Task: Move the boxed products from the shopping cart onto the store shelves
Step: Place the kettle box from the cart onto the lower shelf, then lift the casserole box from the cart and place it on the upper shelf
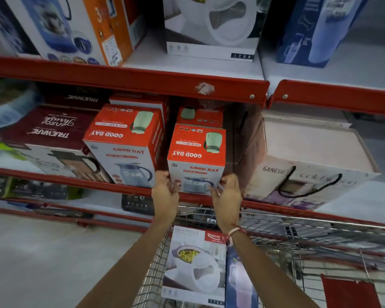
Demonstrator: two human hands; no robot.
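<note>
Head camera looks down at my two hands in front of the middle shelf. My left hand and my right hand hold the lower front corners of a red and white Good Day box, one hand on each side, fingers closed against the cardboard. The box stands upright at the front edge of this shelf, and a picture of a jug is on its face. Just behind it another box of the same kind is partly hidden. To the left stands a second Good Day box, turned a little, and beside that one a dark red Trueware box. To the right is a pale Ganesh carton with a black cord handle.

Below my arms is the wire shopping cart. Inside it I see a white Rishabh box with a casserole picture, standing upright, and touching its right side a blue box, which my right forearm partly covers. On the upper shelf there are more boxes.
</note>
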